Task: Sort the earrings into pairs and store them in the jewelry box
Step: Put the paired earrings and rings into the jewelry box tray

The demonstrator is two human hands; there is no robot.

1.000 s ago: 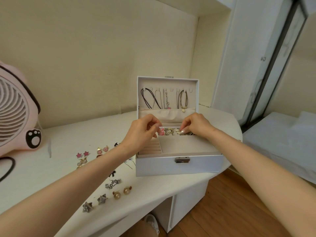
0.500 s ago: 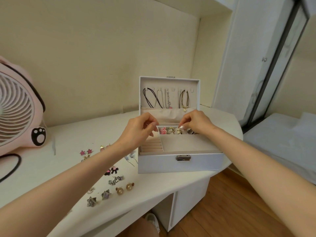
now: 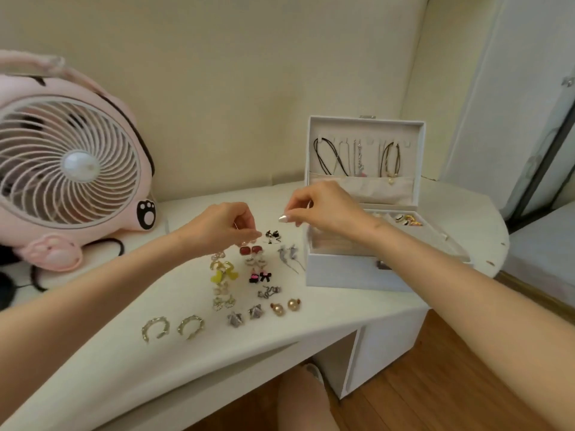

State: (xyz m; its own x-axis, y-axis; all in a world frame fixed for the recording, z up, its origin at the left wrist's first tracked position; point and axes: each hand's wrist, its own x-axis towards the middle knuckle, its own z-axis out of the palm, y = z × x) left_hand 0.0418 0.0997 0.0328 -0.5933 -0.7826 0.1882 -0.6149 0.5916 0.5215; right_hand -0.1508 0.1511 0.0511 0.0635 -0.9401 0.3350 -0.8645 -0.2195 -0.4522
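Observation:
The white jewelry box stands open at the table's right, with necklaces hanging in its lid and gold pieces in a back compartment. Several earring pairs lie in rows left of it: gold hoops, pearl studs, silver stars, red squares, yellow ones, black bows. My left hand reaches down at the top of the rows, fingertips pinched on a small pink earring. My right hand hovers beside the box's left corner, fingers pinched together, nothing visible in them.
A pink desk fan stands at the back left with a black cable trailing from it. The white table curves to a front edge above a wooden floor. A sliding door is at the right.
Both hands have left the box's compartments and moved left over the earrings on the table. The view has swung left and down, showing more of the fan and the rows.

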